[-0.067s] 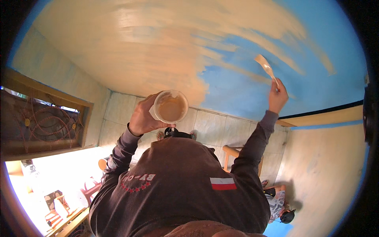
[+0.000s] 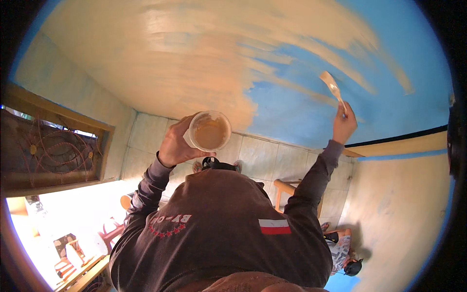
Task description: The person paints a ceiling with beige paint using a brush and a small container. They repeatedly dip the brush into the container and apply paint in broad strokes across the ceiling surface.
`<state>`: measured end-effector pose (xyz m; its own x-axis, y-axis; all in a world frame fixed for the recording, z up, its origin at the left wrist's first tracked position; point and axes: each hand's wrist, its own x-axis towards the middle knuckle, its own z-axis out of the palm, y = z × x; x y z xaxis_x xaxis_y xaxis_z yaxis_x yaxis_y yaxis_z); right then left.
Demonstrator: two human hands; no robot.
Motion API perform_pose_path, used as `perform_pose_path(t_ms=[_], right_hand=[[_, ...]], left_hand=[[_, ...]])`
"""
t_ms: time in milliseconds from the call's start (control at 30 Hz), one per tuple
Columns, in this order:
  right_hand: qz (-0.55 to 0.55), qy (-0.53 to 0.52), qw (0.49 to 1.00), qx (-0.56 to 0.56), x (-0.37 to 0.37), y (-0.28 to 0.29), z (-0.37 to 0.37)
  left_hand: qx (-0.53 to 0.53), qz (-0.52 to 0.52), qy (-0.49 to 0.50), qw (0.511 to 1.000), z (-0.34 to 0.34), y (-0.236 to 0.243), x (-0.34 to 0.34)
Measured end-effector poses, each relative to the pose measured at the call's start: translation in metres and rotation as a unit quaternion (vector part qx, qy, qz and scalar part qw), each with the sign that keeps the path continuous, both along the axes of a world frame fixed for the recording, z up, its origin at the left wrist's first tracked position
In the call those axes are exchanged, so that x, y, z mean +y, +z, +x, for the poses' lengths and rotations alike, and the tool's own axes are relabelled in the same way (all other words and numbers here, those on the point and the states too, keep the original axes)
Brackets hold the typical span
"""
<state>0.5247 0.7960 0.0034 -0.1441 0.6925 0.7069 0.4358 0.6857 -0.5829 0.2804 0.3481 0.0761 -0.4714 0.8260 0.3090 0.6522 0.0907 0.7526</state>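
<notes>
My left hand [image 2: 176,144] is closed round a clear plastic tub [image 2: 193,137], held out in front of my chest with its mouth facing up. Peach-coloured paint [image 2: 210,132] lies inside it. Up and to the right, my right hand [image 2: 344,124] grips the handle of a paintbrush [image 2: 332,85], whose bristles are coated in the same peach colour. The brush is at the blue part of the wall [image 2: 292,109]; whether its tip touches the surface I cannot tell. Streaky peach paint [image 2: 194,63] covers the wall's left and upper part.
A wooden stool [image 2: 283,187] stands on the tiled floor [image 2: 258,155] by my right arm. Another person [image 2: 340,248] in a dark cap is at the lower right, near the side wall [image 2: 399,209]. A wood-framed window with a metal grille [image 2: 58,151] is at the left.
My right hand and the paintbrush have shifted slightly right and down along the blue area. My left hand and the tub have stayed in place.
</notes>
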Motion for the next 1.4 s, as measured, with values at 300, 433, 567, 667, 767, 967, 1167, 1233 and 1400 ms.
perform_pose_path(t_ms=[300,433,567,667,767,967,1167,1233,1400], right_hand=[[-0.153,0.203,0.965,0.060,-0.094,0.065,0.020],[-0.200,0.359,0.911,0.041,-0.152,0.106,-0.011],[-0.199,0.436,0.877,-0.029,-0.188,0.134,-0.038],[-0.196,0.469,0.857,-0.082,-0.189,0.129,-0.055],[-0.190,0.479,0.845,-0.141,-0.188,0.122,-0.069],[-0.146,0.508,0.826,-0.194,-0.205,0.109,-0.100],[-0.107,0.506,0.817,-0.255,-0.217,0.091,-0.121],[-0.102,0.501,0.816,-0.269,-0.217,0.090,-0.123],[-0.110,0.494,0.817,-0.277,-0.218,0.085,-0.122]], left_hand=[[0.072,0.019,0.031,0.997,-0.006,-0.016,0.005],[0.077,0.033,0.032,0.996,-0.013,-0.033,0.016],[0.079,0.044,0.016,0.996,-0.016,-0.039,0.029],[0.067,0.033,0.016,0.997,-0.011,-0.043,0.037],[0.056,0.036,0.006,0.998,-0.010,-0.048,0.041],[0.027,0.045,-0.036,0.998,-0.007,-0.048,0.042],[0.009,0.039,-0.056,0.998,-0.003,-0.052,0.042],[0.012,0.044,-0.057,0.997,-0.003,-0.052,0.042],[0.020,0.040,-0.060,0.997,-0.001,-0.051,0.043]])
